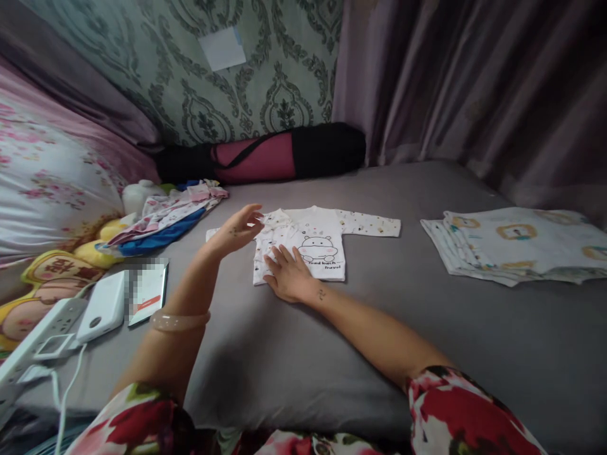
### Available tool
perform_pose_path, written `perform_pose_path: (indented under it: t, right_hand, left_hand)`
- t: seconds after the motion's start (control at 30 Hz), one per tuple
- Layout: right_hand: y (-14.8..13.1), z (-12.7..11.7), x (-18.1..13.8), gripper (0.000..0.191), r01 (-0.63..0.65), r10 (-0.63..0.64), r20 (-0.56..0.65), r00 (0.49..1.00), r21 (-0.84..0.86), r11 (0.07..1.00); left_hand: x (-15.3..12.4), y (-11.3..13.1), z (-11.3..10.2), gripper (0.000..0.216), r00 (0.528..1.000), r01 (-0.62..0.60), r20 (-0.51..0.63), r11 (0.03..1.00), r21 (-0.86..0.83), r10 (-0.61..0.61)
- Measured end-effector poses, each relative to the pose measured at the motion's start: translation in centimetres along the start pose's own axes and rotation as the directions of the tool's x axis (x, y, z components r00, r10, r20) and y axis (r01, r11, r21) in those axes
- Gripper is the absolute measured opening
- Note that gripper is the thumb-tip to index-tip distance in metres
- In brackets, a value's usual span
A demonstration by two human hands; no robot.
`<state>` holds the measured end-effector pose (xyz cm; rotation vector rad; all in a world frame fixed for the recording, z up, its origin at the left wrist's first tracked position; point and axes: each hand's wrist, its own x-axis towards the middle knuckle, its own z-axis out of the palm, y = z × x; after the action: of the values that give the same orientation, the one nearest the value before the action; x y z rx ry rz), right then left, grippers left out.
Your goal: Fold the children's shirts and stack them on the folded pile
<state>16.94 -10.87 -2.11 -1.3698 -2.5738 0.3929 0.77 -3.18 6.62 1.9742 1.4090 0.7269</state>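
A small white baby shirt (327,221) with a printed hippo and lettering lies spread on the grey sheet, its patterned sleeve stretched out to the right. My right hand (289,275) rests flat on the shirt's lower left part, fingers apart. Over the shirt's left side, near the shoulder and sleeve, is my left hand (241,229), its fingers slightly bent and spread, with nothing seen in them. That hand hides part of the left sleeve, whose end shows beyond the wrist.
To the right lies a stack of folded white printed cloths (516,243). A black and pink bag (265,158) lies along the wall. On the left are crumpled clothes (165,218), a phone (150,297), a white power bank (102,303) and a power strip (42,335) with cables.
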Motion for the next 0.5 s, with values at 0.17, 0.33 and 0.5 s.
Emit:
perform_pose_path:
  t: [0.17,0.33,0.5]
  right_hand:
    - [-0.1,-0.2,0.0,0.058,0.010,-0.010,-0.012,1.000,0.014,1.000]
    - [0.0,-0.2,0.2,0.060,-0.005,0.004,0.029,1.000,0.028,1.000]
    - [0.1,-0.1,0.3,0.063,0.001,-0.002,0.001,1.000,0.068,0.998]
  left_hand:
    - [-0.5,-2.4,0.5,0.046,0.983,0.118,-0.162,0.977,0.180,-0.089]
    - [-3.4,-4.7,1.0,0.035,0.941,0.337,-0.071,0.904,0.261,-0.331]
    - [-6.8,-4.3,2.7,0.038,0.908,0.408,-0.023,0.873,0.268,-0.417]
